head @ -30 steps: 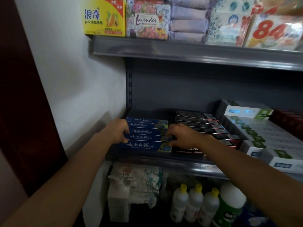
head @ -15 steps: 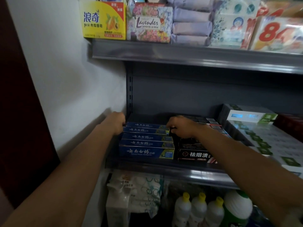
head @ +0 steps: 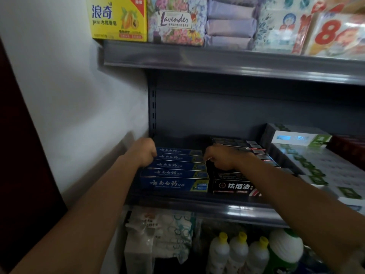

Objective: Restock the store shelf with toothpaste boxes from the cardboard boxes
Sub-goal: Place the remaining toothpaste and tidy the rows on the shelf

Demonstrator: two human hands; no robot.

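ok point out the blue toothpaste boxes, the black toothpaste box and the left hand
blue toothpaste boxes (head: 174,183): head view, front face of the nearest box
black toothpaste box (head: 236,186): head view, its front label
left hand (head: 143,153): head view, back of the hand

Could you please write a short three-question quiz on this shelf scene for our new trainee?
1. True or false: the blue toothpaste boxes stand at the left end of the shelf, beside the black toothpaste boxes.
2. Which hand is at the blue row's left end? A) left hand B) right hand
3. Fill in: the white bottles on the shelf below have ____ caps.

Key: 1 true; 2 A; 3 yellow.
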